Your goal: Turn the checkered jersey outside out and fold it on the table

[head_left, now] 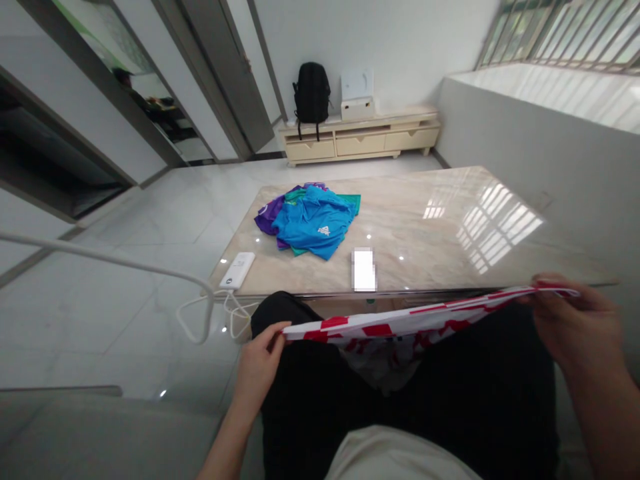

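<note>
A red-and-white checked garment (400,325), likely a shirt, is stretched taut between my hands above my lap. My left hand (263,357) pinches its left end between thumb and fingers. At the other end, my right hand (575,320) grips the cloth a little higher, with its fingers closed. The lower part of the garment hangs in shadow over my dark trousers. Across from me, a heap of blue, green and purple shirts (315,217) lies on the marble-topped table (410,220), a blue one on top with a small white logo.
A white power bank (237,271) with a white cable lies at the table's left corner. A blurred-out white rectangle (364,269) is at the near edge. Beyond stands a low cabinet (360,140) with a black backpack (313,93) and white box. A person (145,100) shows through the left doorway.
</note>
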`<state>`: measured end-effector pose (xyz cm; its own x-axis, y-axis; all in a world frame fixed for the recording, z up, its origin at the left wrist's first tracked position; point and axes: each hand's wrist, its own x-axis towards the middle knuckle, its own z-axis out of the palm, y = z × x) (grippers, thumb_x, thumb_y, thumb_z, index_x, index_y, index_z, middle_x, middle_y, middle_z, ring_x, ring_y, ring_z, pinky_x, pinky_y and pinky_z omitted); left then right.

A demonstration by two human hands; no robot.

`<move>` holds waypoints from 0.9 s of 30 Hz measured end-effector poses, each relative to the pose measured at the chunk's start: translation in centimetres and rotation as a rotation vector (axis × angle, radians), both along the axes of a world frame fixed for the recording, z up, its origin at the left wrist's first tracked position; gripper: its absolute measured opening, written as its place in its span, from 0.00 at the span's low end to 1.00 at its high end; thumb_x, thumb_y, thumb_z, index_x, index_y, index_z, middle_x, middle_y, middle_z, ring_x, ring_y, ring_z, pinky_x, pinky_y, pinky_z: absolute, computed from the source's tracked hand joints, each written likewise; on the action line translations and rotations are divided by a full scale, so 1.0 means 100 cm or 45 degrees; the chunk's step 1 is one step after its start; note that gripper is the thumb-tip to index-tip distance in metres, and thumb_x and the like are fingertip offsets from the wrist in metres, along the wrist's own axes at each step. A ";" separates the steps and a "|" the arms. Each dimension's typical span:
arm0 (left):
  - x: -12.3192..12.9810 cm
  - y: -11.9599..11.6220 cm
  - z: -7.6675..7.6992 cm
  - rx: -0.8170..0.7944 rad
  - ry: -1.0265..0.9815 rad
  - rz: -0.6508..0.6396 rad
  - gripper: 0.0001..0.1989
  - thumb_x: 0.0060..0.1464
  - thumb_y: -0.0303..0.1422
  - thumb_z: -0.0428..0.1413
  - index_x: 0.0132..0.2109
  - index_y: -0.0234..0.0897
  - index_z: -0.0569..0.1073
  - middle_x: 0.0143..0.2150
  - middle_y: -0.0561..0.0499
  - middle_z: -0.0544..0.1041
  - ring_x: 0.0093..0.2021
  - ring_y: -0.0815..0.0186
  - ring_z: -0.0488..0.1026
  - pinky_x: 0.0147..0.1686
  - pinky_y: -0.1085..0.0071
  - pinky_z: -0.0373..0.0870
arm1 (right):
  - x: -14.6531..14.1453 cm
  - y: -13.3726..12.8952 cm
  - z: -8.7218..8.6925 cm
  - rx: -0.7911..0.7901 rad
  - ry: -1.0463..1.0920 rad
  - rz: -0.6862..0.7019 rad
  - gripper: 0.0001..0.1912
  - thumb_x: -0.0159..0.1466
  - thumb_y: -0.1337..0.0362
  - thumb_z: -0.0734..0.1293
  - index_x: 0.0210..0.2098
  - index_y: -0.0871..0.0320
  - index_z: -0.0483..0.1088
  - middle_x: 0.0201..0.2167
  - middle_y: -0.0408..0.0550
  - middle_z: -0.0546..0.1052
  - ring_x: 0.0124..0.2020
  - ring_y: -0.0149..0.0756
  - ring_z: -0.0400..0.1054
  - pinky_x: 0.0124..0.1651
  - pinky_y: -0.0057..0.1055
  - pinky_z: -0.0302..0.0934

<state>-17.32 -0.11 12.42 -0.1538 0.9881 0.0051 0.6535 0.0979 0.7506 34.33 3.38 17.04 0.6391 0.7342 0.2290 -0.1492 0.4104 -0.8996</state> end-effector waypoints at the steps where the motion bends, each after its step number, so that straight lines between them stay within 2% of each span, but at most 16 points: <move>1: 0.002 0.000 0.000 0.014 -0.081 0.030 0.16 0.59 0.42 0.56 0.49 0.42 0.81 0.47 0.48 0.84 0.43 0.57 0.82 0.45 0.65 0.77 | 0.002 0.000 -0.001 -0.012 0.018 -0.001 0.20 0.34 0.67 0.86 0.26 0.60 0.81 0.31 0.48 0.79 0.25 0.32 0.74 0.28 0.26 0.75; 3: 0.007 0.001 0.003 0.007 -0.309 0.105 0.16 0.55 0.42 0.59 0.47 0.39 0.81 0.45 0.47 0.84 0.42 0.56 0.83 0.44 0.64 0.79 | 0.008 -0.001 -0.003 -0.051 0.047 0.018 0.20 0.33 0.66 0.86 0.25 0.60 0.81 0.31 0.50 0.79 0.27 0.34 0.74 0.29 0.29 0.74; 8: 0.015 0.003 0.014 -0.164 -0.849 0.265 0.21 0.49 0.42 0.66 0.46 0.33 0.79 0.36 0.46 0.84 0.30 0.59 0.82 0.35 0.64 0.81 | 0.021 -0.002 -0.010 -0.198 0.045 0.119 0.20 0.30 0.64 0.86 0.23 0.57 0.81 0.34 0.53 0.77 0.32 0.38 0.74 0.34 0.37 0.71; 12: 0.019 0.004 0.018 -0.208 -1.265 0.326 0.19 0.44 0.37 0.70 0.42 0.31 0.79 0.36 0.46 0.83 0.32 0.62 0.82 0.38 0.66 0.81 | 0.026 -0.003 -0.019 -0.170 0.095 0.142 0.19 0.33 0.67 0.85 0.24 0.57 0.81 0.39 0.53 0.77 0.38 0.38 0.74 0.38 0.36 0.71; 14: 0.020 0.005 0.017 -0.189 -1.354 0.325 0.19 0.41 0.35 0.72 0.41 0.31 0.80 0.37 0.47 0.83 0.33 0.65 0.81 0.41 0.70 0.80 | 0.026 -0.003 -0.023 -0.155 0.124 0.127 0.17 0.35 0.67 0.85 0.25 0.57 0.81 0.40 0.52 0.77 0.39 0.38 0.74 0.40 0.35 0.72; 17: 0.021 0.005 0.013 -0.159 -1.247 0.277 0.24 0.38 0.33 0.74 0.45 0.34 0.80 0.40 0.48 0.83 0.38 0.65 0.81 0.43 0.72 0.78 | 0.025 -0.003 -0.026 -0.181 0.156 0.112 0.16 0.38 0.67 0.85 0.26 0.58 0.81 0.39 0.51 0.78 0.38 0.36 0.74 0.39 0.33 0.73; 20: 0.021 0.006 0.009 -0.097 -0.849 0.217 0.22 0.38 0.35 0.73 0.43 0.36 0.80 0.41 0.48 0.84 0.42 0.60 0.81 0.44 0.70 0.77 | 0.023 -0.003 -0.025 -0.164 0.153 0.128 0.16 0.39 0.67 0.85 0.26 0.58 0.80 0.38 0.50 0.79 0.38 0.36 0.74 0.39 0.30 0.75; 23: 0.021 0.007 0.007 -0.022 -0.380 0.152 0.14 0.47 0.42 0.67 0.38 0.38 0.81 0.35 0.49 0.84 0.38 0.59 0.80 0.42 0.67 0.75 | 0.022 -0.003 -0.023 -0.145 0.139 0.140 0.17 0.39 0.66 0.85 0.26 0.58 0.80 0.37 0.48 0.79 0.38 0.35 0.75 0.38 0.28 0.76; 27: 0.020 0.006 0.007 0.073 -0.108 0.069 0.17 0.59 0.47 0.58 0.40 0.40 0.82 0.28 0.52 0.80 0.27 0.63 0.77 0.33 0.70 0.72 | 0.023 -0.004 -0.023 -0.153 0.129 0.159 0.16 0.40 0.67 0.85 0.26 0.58 0.80 0.37 0.47 0.80 0.38 0.35 0.75 0.38 0.28 0.78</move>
<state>-15.27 0.45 13.17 -0.2093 0.9768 0.0457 0.5820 0.0869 0.8085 36.63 2.97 14.76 0.5568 0.8273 0.0742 -0.2847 0.2740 -0.9186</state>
